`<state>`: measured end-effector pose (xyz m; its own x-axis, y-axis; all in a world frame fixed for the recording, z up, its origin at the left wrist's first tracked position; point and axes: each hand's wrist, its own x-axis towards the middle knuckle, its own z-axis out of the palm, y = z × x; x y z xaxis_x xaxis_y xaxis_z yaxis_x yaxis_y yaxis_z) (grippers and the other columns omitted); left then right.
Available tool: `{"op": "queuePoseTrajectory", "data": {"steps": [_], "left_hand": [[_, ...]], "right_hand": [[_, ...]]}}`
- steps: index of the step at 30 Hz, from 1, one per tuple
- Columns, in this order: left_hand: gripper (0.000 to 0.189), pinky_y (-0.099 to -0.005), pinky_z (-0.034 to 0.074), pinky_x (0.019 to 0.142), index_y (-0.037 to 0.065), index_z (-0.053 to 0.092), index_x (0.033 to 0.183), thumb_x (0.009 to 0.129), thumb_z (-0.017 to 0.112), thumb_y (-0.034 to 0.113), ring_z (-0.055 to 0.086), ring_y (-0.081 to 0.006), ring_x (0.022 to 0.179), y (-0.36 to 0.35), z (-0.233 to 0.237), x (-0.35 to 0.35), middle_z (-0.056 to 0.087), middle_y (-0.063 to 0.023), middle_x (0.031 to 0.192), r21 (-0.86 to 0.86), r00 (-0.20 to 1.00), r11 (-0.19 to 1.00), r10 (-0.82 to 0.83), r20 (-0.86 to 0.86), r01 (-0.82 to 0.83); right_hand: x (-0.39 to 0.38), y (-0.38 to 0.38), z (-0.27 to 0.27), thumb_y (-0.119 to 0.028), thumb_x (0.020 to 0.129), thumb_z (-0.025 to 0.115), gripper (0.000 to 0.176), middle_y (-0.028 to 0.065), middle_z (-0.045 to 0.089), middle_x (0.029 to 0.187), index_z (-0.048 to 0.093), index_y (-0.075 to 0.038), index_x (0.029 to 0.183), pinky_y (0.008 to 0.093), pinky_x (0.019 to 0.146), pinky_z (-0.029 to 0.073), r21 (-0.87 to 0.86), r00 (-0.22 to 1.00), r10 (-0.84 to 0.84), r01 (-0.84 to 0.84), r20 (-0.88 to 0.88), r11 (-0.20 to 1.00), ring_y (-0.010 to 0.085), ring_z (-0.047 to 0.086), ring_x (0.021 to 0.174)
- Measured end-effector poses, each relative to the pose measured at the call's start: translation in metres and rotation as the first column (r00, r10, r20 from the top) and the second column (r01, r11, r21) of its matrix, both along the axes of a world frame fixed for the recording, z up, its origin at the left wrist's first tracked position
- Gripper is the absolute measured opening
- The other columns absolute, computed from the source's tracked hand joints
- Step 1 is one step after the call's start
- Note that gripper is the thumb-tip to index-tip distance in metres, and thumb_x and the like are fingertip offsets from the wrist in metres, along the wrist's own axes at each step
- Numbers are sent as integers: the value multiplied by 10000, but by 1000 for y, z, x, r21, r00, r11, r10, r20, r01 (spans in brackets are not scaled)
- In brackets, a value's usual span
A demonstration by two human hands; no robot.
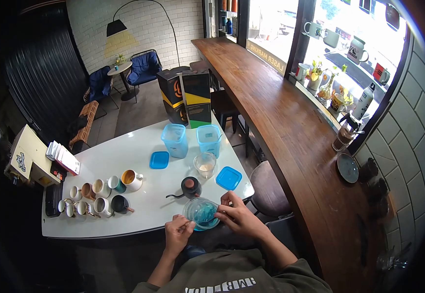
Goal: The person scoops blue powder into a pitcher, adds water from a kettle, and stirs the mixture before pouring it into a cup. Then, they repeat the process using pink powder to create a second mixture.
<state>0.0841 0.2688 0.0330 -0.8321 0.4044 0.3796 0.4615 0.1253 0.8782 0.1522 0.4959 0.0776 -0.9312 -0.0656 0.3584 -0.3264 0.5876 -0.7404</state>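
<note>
A clear round container (205,211) with teal-blue showing through it is tilted towards me at the front edge of the white table. My left hand (178,231) grips its near left side, thumb and fingers closed at the rim. On the opposite side, my right hand (240,215) has its fingers bent and pinched on the rim. Just beyond stands a small black gooseneck kettle (191,187) with a brown lid knob. A clear tub (205,165) with a pale layer inside is behind the kettle, and a square blue lid (229,178) lies to its right.
Two tall light-blue containers (174,140) stand at the back, with another blue lid (159,159) beside them. Several cups and mugs (103,206) crowd the table's left. Black-and-yellow boxes (185,97) rise behind. A wooden counter (281,132) and a round stool (270,188) border the right.
</note>
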Motion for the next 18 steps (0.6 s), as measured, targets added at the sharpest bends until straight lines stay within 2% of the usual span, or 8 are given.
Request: {"op": "queuePoseTrajectory", "data": {"steps": [2,5,7,8,10,13,16,18], "left_hand": [[289,-308,401,687,23,511,636,829,712,102,349,-173,507,0,-2,-1,402,-41,536,4,1000,1000,-9,-19,9],[287,-310,399,684,23,510,636,826,712,98,345,-178,504,2,-2,2,395,-42,538,17,1000,1000,-10,-18,10],[288,-311,397,682,23,507,635,826,711,96,342,-181,501,4,0,3,391,-43,539,24,1000,1000,-7,1,7],[308,-313,381,670,16,487,626,835,694,109,343,-166,535,5,1,4,388,-38,548,23,1000,1000,-11,1,11],[329,-315,365,659,9,468,617,845,677,122,345,-152,568,5,3,5,384,-33,556,22,1000,1000,-13,6,13],[329,-314,365,659,10,463,616,841,676,118,350,-149,573,5,4,5,388,-33,559,19,999,999,-32,-1,32],[324,-313,368,659,6,460,616,839,671,111,355,-151,577,6,4,7,390,-36,561,25,1000,999,-30,5,30],[312,-310,365,653,3,468,620,837,667,105,358,-148,577,6,4,7,395,-38,563,12,1000,1000,-24,6,24]], "right_hand": [[1,1,0,-214,949,668,185,132,462,1017,633,-34,927,409,874,426,-99,1000,3,-3,3,995,302,507,983],[3,2,6,-206,953,666,194,133,455,1019,625,-19,922,402,872,438,124,999,-36,35,7,992,299,512,984],[3,1,3,-205,948,669,197,130,458,1022,617,-21,904,405,862,441,-148,1000,10,-9,10,989,298,514,970],[3,1,5,-205,948,669,197,130,458,1022,617,-21,904,405,862,441,-150,1000,10,-8,14,989,298,514,970],[4,3,11,-193,945,670,190,135,455,1029,614,-17,901,406,866,444,100,998,-59,61,-16,993,303,516,967],[6,0,6,-195,936,677,184,133,465,1023,615,-27,896,416,866,437,-112,1000,29,-28,11,993,310,516,961],[5,1,5,-195,938,677,185,134,463,1018,615,-24,897,410,868,438,87,996,-74,79,-59,993,306,516,964],[7,2,7,-196,937,678,186,132,463,1017,617,-25,898,410,865,438,52,999,-29,30,-36,998,306,517,960]]}}
